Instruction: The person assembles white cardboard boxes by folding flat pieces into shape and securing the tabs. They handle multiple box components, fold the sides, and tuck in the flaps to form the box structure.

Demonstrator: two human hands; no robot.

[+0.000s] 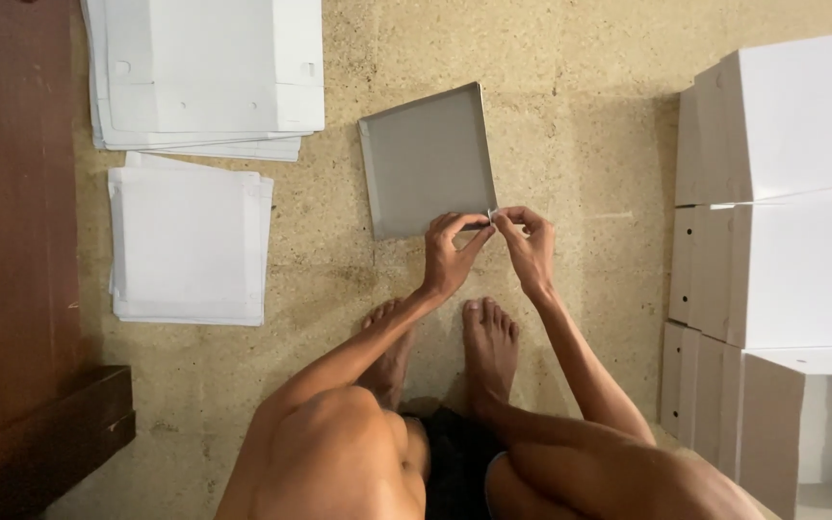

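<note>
fingers (pixel 474 231) of both hands pinch the near right corner of a grey cardboard tray (pixel 426 159) lying flat on the floor (pixel 580 96) just beyond them. left hand (pixel 450 255) and right hand (pixel 529 246) nearly touch. it looks light, thin, easily creased, so best held by its folded edges. white flat sheets (pixel 190 246) lie far left of the fingers, folded boxes (pixel 782 193) right.

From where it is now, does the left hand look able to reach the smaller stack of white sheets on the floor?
Probably yes. The left hand pinches the grey tray corner, and only bare floor lies between it and the white sheets; it would need to let go first.
</note>
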